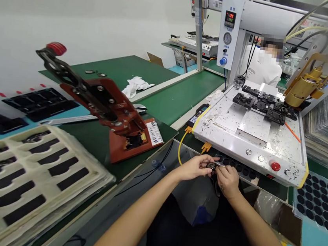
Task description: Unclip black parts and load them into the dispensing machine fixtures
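A small round dark watch-like part (211,166) with a shiny rim is held over my lap, in front of the machine. My left hand (196,168) grips it from the left, thumb and fingers closed at its edge. On its right side my right hand (227,180) is closed with the fingertips pinched against the same part. A dark strip hangs beneath my right fingers; whether it belongs to the part cannot be made out. Just beyond my hands, a sheet of black discs (238,168) lies partly under the machine's front edge.
A white press machine (240,127) with a red button (275,166) stands ahead. A red toggle clamp fixture (127,134) is on the left bench, beside stacked cream trays (69,147) of dark parts. Another disc sheet (317,201) lies right. A co-worker (262,67) sits behind the machine.
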{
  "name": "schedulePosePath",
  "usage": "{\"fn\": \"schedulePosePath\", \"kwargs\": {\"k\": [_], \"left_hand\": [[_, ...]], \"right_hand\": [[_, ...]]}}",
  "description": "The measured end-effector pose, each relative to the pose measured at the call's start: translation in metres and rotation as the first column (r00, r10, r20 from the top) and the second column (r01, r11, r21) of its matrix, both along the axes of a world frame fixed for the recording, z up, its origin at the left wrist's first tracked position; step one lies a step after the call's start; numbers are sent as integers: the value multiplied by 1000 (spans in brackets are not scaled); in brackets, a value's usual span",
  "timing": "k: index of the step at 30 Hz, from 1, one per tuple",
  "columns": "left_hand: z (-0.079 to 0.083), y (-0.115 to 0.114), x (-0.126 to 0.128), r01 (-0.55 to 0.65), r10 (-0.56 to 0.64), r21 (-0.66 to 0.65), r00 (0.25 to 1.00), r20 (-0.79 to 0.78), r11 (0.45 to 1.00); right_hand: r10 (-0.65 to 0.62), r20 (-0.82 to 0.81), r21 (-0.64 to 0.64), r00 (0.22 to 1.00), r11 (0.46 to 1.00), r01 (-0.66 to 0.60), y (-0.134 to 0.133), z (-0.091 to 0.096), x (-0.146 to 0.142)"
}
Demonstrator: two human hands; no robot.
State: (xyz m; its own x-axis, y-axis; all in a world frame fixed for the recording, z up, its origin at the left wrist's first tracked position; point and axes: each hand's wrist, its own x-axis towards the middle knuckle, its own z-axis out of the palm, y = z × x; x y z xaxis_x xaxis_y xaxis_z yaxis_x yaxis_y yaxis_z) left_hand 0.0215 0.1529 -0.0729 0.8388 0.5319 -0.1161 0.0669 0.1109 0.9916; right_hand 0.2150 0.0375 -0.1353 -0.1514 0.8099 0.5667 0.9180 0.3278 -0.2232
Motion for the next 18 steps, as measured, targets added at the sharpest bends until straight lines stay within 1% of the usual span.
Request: {"fn": "schedulePosePath", "kwargs": {"k": [5,8,10,12,14,16,18], "left_hand": [[-2,-1,2,-11,11,20,1000,-3,1000],[-2,-3,5,-36,37,57,999,-8,998],[-1,-5,6,-58,60,101,998,-15,993],[2,-8,7,-84,89,164,996,-26,983],[8,-15,8,-116,127,235,991,-31,965],[16,-26,7,-156,170,299,985,-21,941],[25,-42,6,-209,222,344,975,-1,916]], "right_hand": [[114,-82,20,990,993,-113,-14,-1,-2],[178,-172,5,969,984,-180,-28,4,-4],[199,-255,-17,946,978,-210,-41,10,-6],[154,-363,-43,919,982,-182,-53,20,-6],[48,-481,-84,875,991,-100,-63,34,-2],[-65,-581,-143,811,989,-24,-71,53,5],[-141,-641,-202,754,979,12,-76,74,13]]}}
